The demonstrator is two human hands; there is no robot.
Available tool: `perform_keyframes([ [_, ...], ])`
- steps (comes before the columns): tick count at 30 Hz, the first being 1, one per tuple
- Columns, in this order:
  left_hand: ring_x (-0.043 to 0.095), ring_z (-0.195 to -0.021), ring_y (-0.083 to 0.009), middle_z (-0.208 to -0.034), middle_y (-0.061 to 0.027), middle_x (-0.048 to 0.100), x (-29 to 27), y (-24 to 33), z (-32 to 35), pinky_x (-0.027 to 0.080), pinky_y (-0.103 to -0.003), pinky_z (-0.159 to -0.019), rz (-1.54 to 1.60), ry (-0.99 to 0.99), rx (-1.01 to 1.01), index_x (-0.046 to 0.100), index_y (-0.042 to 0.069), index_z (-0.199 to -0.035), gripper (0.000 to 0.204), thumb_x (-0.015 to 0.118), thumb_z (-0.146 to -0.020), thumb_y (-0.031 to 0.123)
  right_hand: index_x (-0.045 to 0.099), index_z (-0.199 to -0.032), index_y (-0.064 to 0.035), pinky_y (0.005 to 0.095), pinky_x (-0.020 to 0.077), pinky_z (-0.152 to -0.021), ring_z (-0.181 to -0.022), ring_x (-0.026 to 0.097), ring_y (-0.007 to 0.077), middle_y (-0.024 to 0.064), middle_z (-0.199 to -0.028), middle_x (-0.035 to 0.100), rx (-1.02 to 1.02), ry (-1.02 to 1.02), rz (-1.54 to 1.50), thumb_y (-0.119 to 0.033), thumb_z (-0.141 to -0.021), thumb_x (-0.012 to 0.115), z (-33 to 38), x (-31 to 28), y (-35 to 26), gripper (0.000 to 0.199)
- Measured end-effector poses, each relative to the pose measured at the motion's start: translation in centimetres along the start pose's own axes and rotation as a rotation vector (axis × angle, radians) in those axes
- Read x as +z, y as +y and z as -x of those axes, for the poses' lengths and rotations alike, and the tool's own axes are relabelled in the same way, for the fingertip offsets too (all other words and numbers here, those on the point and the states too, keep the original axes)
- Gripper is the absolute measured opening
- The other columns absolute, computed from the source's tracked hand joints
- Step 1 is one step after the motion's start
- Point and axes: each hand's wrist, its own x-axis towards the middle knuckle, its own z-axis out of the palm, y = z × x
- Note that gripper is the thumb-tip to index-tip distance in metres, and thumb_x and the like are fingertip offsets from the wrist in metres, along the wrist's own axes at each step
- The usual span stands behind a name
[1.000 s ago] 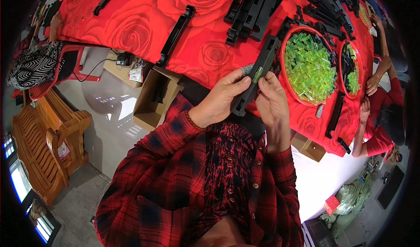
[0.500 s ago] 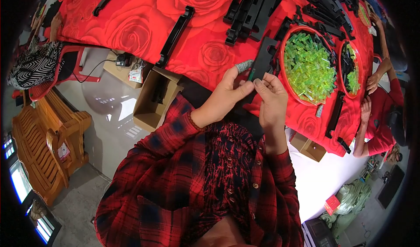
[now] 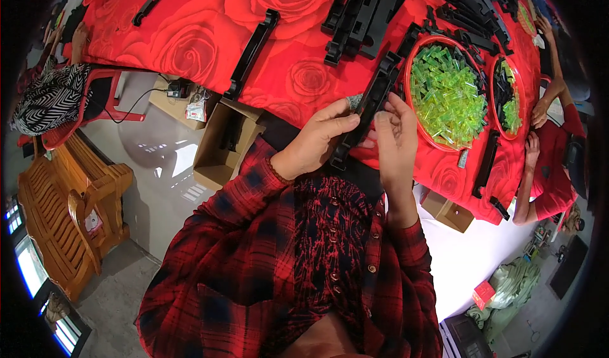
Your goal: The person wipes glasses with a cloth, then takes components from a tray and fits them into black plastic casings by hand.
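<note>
My left hand [image 3: 317,139] grips a long black plastic bar [image 3: 371,104] near its lower end, thumb and fingers wrapped around it. The bar slants up and to the right over the edge of the table with the red rose-patterned cloth [image 3: 209,34]. Against the bar's right side rests my right hand [image 3: 394,139], fingers curled and fingertips touching it. Whether it pinches a small part I cannot tell. Just right of the hands stands a round red tray of translucent green plastic pieces [image 3: 449,94].
More black bars lie on the cloth: one single [image 3: 252,53] and a stack [image 3: 361,15]. A second red tray [image 3: 507,94] sits further right, by another person's arms in red sleeves [image 3: 539,167]. An open cardboard box [image 3: 225,145] and a wooden bench [image 3: 70,212] stand on the floor at left.
The black bar has shifted slightly up and right in my hands. My right hand has slid from under the bar to its right side, fingertips on it.
</note>
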Motion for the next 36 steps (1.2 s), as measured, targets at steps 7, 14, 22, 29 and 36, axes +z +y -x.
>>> perform_keyframes([
  [7,0.044,-0.133,-0.0180,-0.144,-0.0085,0.046,-0.3,-0.6,-0.1,0.032,-0.033,-0.112,-0.087,-0.054,0.055,0.036,0.000,-0.147,0.052,0.050,-0.099,0.010,0.052,-0.128,0.0015,0.0314,0.0495,-0.085,-0.098,0.059,0.0179,0.0103,-0.113,0.057,-0.137,-0.038,0.189,-0.004,-0.090,0.063,-0.4,0.6,1.2,0.040],
  [14,0.050,-0.124,-0.0137,-0.137,-0.0039,0.051,-0.5,-1.9,-0.8,0.041,-0.031,-0.104,0.157,0.010,-0.049,0.038,0.007,-0.147,0.044,0.040,-0.107,0.023,0.055,-0.117,0.0034,0.0315,0.0502,-0.079,-0.090,0.059,0.0175,0.0103,-0.098,0.060,-0.078,0.089,0.111,-0.005,-0.088,0.064,-1.1,2.1,2.2,0.032],
  [22,0.052,-0.121,-0.0127,-0.133,-0.0004,0.054,-0.9,-2.6,-1.3,0.043,-0.031,-0.102,0.099,0.146,-0.040,0.045,0.012,-0.142,0.040,0.038,-0.108,0.031,0.061,-0.109,0.0005,0.0355,0.0461,-0.078,-0.086,0.055,0.0224,0.0113,-0.091,0.061,-0.068,0.087,0.272,-0.006,-0.082,0.067,-1.1,2.2,4.1,0.028],
  [29,0.057,-0.110,-0.0142,-0.118,-0.0029,0.060,-1.7,-3.6,-2.3,0.046,-0.031,-0.097,0.205,0.190,-0.037,0.052,0.010,-0.130,0.038,0.036,-0.108,0.036,0.064,-0.105,-0.0015,0.0357,0.0432,-0.079,-0.088,0.049,0.0213,0.0069,-0.081,0.061,-0.046,0.124,0.298,-0.008,-0.081,0.069,-1.1,2.7,4.5,0.025],
  [36,0.060,-0.097,-0.0138,-0.108,-0.0031,0.062,-0.8,-3.3,-2.3,0.050,-0.030,-0.088,0.115,0.230,-0.039,0.054,0.010,-0.124,0.044,0.032,-0.107,0.044,0.063,-0.103,0.0014,0.0270,0.0450,-0.066,-0.070,0.053,0.0094,0.0038,-0.080,0.061,-0.234,0.143,0.594,-0.009,-0.087,0.068,-0.6,2.9,4.6,0.019],
])
